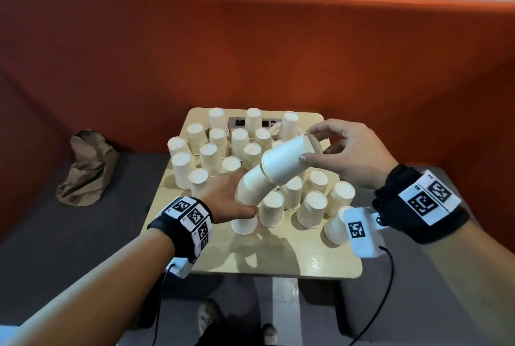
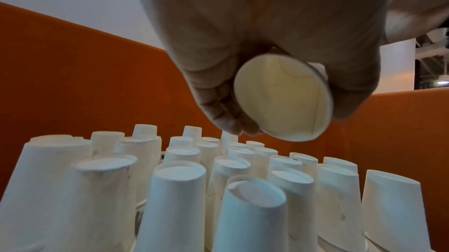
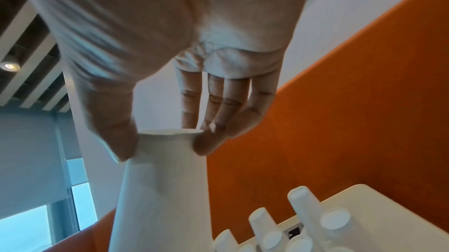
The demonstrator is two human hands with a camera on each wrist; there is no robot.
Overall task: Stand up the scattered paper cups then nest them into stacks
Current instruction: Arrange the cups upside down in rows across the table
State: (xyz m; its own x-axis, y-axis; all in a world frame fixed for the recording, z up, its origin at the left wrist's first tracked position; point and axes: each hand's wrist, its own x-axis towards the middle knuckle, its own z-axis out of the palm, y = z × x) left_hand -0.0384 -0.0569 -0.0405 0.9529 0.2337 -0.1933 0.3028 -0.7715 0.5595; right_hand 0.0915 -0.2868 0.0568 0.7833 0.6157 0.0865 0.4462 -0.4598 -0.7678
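Several white paper cups (image 1: 208,157) stand mouth-down in a crowd on the small wooden table (image 1: 278,256). Two more are held tilted in the air above them. My left hand (image 1: 225,195) grips the lower cup (image 1: 252,186) round its wall, and that cup's round end (image 2: 283,98) faces the left wrist camera. My right hand (image 1: 309,145) pinches the upper cup (image 1: 287,160) near its base between thumb (image 3: 121,141) and fingers (image 3: 206,144). The upper cup's mouth sits over the end of the lower cup. The left fingers are hidden behind the cup.
More mouth-down cups (image 1: 312,209) fill the near right of the table, one partly behind my right wrist camera (image 1: 362,231). A socket panel (image 1: 237,122) lies at the table's back. A crumpled brown paper bag (image 1: 86,170) rests on the grey seat (image 1: 111,234), and orange padding (image 1: 250,52) encloses the booth.
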